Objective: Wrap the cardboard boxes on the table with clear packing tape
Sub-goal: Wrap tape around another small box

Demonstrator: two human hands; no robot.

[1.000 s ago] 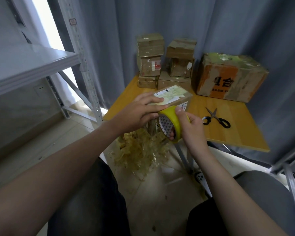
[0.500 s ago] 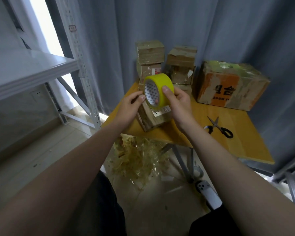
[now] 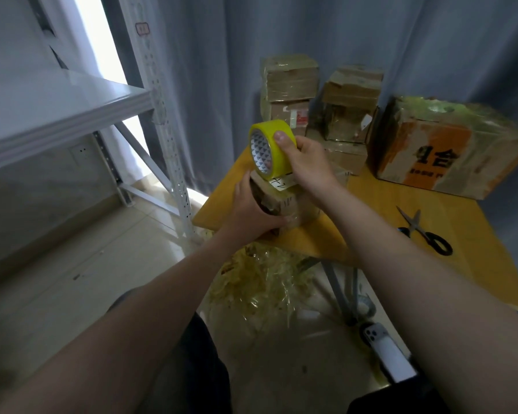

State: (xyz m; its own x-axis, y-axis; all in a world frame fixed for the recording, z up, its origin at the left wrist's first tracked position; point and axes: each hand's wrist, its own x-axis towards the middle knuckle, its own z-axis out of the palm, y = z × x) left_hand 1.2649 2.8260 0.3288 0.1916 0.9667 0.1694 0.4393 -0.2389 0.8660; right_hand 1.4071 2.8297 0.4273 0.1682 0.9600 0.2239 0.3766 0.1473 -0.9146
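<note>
Lying on the floor under the table point(image 3: 368, 201), near its front edge, are a phone point(image 3: 379, 339) and a heap of tape scraps point(image 3: 260, 282). At the table's front-left corner, the left hand point(image 3: 251, 210) grips a small box point(image 3: 287, 204), while the right hand point(image 3: 308, 162) clasps a yellow tape roll point(image 3: 271, 147) just above it. Scissors point(image 3: 425, 231) lie on the table's right side; wrapped boxes point(image 3: 290, 82) stand stacked along its far edge.

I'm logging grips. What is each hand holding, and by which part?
The right hand grips the tape roll across its outer yellow band. The left hand holds the small box by its near left end.
</note>
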